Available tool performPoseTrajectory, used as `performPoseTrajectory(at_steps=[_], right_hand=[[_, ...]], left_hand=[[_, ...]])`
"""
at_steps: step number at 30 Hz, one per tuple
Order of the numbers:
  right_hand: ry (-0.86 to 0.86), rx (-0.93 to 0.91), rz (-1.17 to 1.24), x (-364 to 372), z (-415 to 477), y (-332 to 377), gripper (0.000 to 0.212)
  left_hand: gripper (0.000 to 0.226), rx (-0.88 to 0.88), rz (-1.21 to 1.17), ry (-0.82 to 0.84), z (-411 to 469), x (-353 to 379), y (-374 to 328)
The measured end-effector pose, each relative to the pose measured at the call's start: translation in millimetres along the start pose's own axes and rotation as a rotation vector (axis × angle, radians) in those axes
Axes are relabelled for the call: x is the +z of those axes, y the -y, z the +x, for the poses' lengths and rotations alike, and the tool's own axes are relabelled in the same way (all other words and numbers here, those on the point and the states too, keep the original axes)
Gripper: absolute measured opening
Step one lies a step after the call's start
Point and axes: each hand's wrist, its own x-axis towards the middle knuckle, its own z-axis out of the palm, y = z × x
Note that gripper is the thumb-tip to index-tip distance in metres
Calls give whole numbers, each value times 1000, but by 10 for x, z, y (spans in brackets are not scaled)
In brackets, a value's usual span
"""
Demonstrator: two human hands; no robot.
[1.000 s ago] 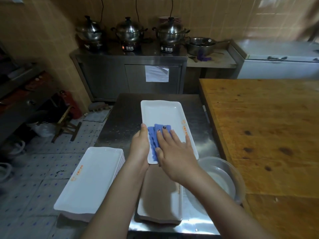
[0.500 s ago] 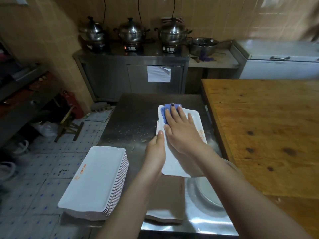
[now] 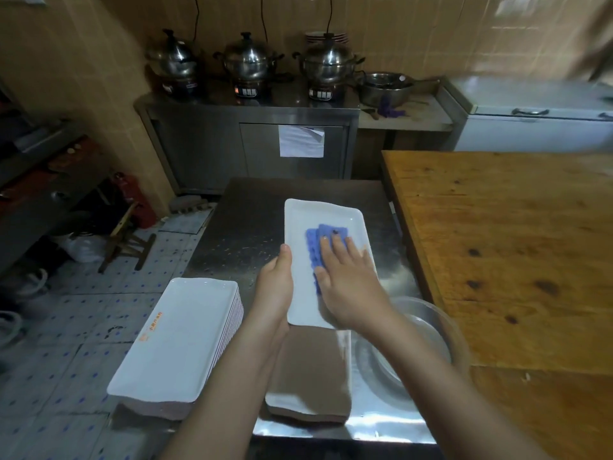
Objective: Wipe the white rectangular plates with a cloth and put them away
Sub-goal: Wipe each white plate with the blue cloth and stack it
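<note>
The white plate (image 3: 305, 227) is above the steel table (image 3: 248, 227). The left hand (image 3: 275, 290) grasps its left edge, with the thumb on the rim. The right hand (image 3: 348, 287) lies flat with straight fingers and presses the blue cloth (image 3: 323, 235) on the plate's middle. A stack of plates (image 3: 179, 336) stands at near left.

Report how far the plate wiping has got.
Done: probably the neat stack of white plates at the left, though which pile is wiped is unclear. In hand: the left hand holds one plate by its edge while the right hand presses the blue cloth flat on it. Left: likely the shadowed pile under the forearms, then putting away.
</note>
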Motion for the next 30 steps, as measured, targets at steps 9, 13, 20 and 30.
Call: performPoseTrajectory(at_steps=[9, 13, 20, 30], right_hand=[[23, -73, -103, -90, -335, -13, 54], [14, 50, -148, -59, -334, -90, 55], [-111, 198, -59, -89, 20, 160, 55], [64, -13, 29, 112, -176, 621, 53]], left_hand=[[42, -43, 43, -34, 57, -168, -36], [41, -27, 36, 26, 57, -170, -38], [39, -36, 41, 92, -68, -264, -16], [37, -36, -4, 53, -26, -619, -77]])
